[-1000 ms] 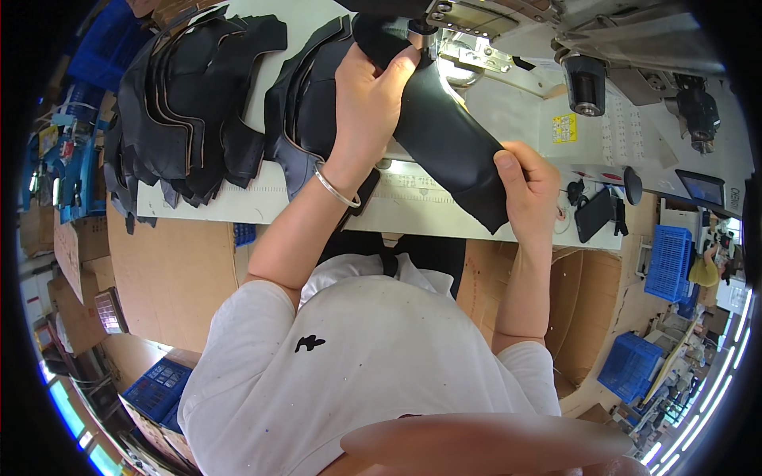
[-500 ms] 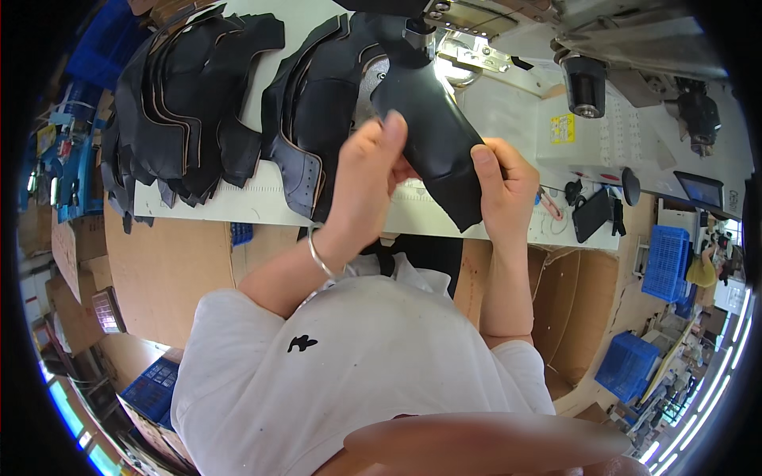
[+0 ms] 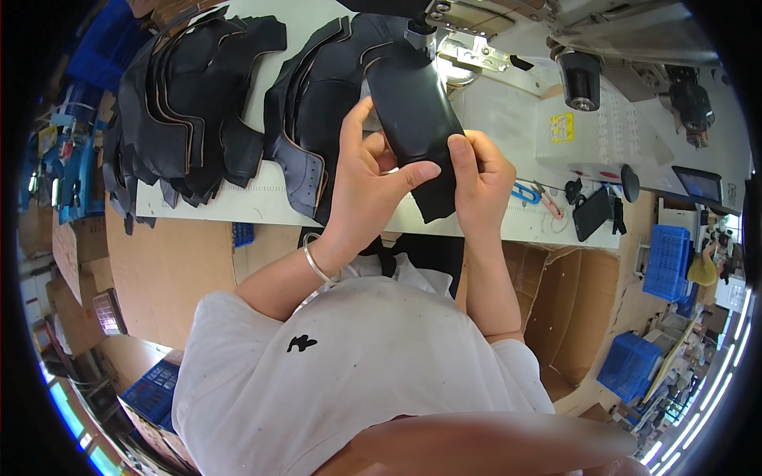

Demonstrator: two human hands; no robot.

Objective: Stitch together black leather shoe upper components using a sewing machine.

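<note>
A black leather piece (image 3: pixel 409 107), smooth and curved, reaches from under the sewing machine's metal foot (image 3: pixel 421 38) toward me. My left hand (image 3: pixel 365 186), a bangle on its wrist, grips the piece's left edge with the thumb on top and some fingers hidden beneath. On the opposite edge, my right hand (image 3: pixel 482 182) pinches the leather between thumb and fingers. Left of my left hand lies a pile of black leather shoe-upper pieces (image 3: pixel 317 103). Another, larger pile (image 3: pixel 198 95) sits farther left on the white table (image 3: pixel 246 202).
Blue-handled snips (image 3: pixel 524 192) and pink-handled snips (image 3: pixel 549 202) lie right of my right hand, near a black phone-like object (image 3: pixel 591 216). A dark cylindrical machine part (image 3: pixel 579 81) hangs above. An open cardboard box (image 3: pixel 575 305) stands below the table's front right.
The leather has swung leftward at its near end. My right hand has moved left with it, uncovering the blue snips. My left thumb has come down onto the leather.
</note>
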